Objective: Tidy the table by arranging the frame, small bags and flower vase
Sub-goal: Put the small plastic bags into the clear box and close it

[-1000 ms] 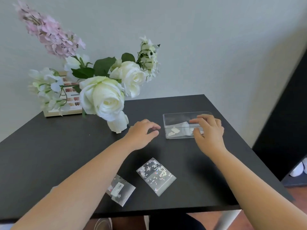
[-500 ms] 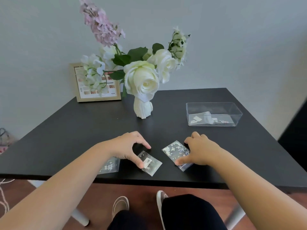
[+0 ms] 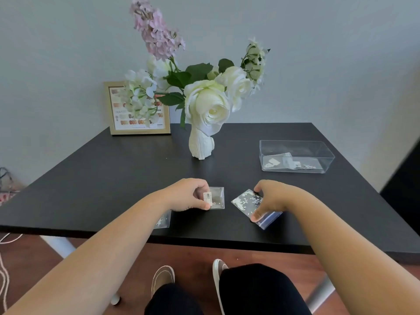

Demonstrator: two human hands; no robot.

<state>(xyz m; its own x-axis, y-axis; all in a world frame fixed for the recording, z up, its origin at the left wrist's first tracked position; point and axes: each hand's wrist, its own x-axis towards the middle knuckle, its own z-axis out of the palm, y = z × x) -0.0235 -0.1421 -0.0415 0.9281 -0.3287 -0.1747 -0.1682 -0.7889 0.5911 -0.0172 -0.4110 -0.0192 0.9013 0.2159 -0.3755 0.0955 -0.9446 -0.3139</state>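
My left hand (image 3: 187,195) pinches a small clear bag with a white label (image 3: 216,197), lifted slightly off the black table (image 3: 102,178). My right hand (image 3: 272,198) grips a second clear bag with white flecks (image 3: 245,201), tilted up at its near end. A third small bag (image 3: 164,220) lies near the front edge, partly hidden under my left forearm. A white vase (image 3: 202,145) with white and pink flowers stands mid-table. A gold frame (image 3: 138,130) leans against the wall at the back left.
A clear plastic box (image 3: 327,158) holding several small bags sits at the right of the table. A dark cabinet (image 3: 406,189) stands to the right. Below the front edge are my knees and shoes, with cords on the floor at left.
Both hands came back from the clear box to the front of the table. Each hand has closed on a small bag and begun raising it.
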